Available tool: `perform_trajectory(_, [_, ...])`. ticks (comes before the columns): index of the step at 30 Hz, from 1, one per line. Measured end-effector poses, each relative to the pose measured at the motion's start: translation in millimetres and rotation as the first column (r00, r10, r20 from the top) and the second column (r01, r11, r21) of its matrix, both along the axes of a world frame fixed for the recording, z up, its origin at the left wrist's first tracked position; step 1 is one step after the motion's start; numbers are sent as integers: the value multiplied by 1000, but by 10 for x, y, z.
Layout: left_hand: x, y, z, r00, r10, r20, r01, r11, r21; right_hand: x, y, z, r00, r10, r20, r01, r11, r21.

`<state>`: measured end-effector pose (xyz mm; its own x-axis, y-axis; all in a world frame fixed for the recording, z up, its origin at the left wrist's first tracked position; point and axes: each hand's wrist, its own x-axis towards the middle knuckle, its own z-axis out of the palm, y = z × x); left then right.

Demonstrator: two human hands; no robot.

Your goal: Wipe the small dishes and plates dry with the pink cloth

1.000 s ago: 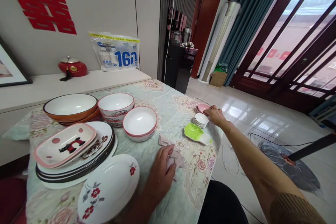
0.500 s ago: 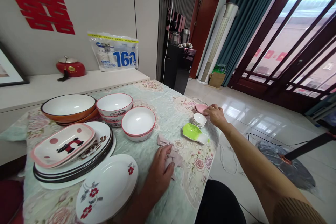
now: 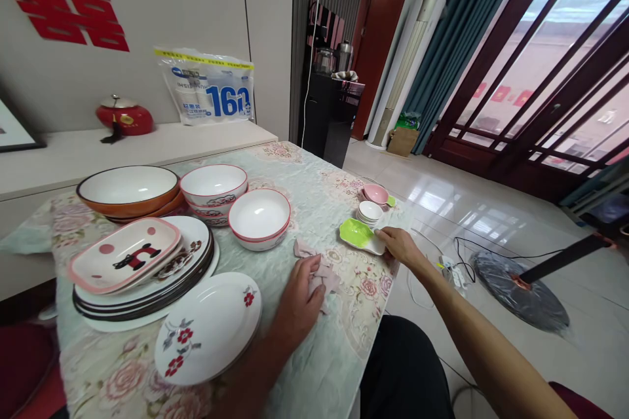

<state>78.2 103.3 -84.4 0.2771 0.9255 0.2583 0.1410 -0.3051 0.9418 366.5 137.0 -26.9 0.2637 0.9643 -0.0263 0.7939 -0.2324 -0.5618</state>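
Note:
My left hand rests on the table with its thumb and fingers closed around a crumpled pale pink cloth. At the table's right edge, my right hand pinches the white end of a green and white leaf-shaped dish, which lies on the tablecloth. Just behind that dish stand several small white saucers in a stack. Beyond them is a small pink bowl with a green handle tip. An oval white plate with red flowers lies left of my left hand.
White bowls with red rims stand mid-table. Behind the stacked plates, topped by a pink-rimmed dish, are large orange-brown bowls. A bag of cups and a red pot stand on the ledge.
My right hand has moved from the pink bowl toward me, onto the leaf-shaped dish's white end. My left hand stays on the cloth. The view has shifted slightly.

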Motion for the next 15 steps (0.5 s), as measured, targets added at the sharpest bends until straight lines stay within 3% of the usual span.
perform_trajectory(5, [-9,22,56,998,20,68,-13,994,-106,-210,-64,-38,979,-51,-197,40,998,-58])
perform_trajectory(9, [-24,38,124,971,69,228,-14,972,-235,-417,-165,-19,937,-93,-337,79,995,-55])
perform_trajectory(12, [-29,18,184,910,95,404,49,942,-332,-709,-303,5,873,-68,-484,78,997,1])
perform_trajectory(15, [-21,-29,251,787,65,614,196,917,-348,-1077,-476,31,816,-21,-578,54,998,40])
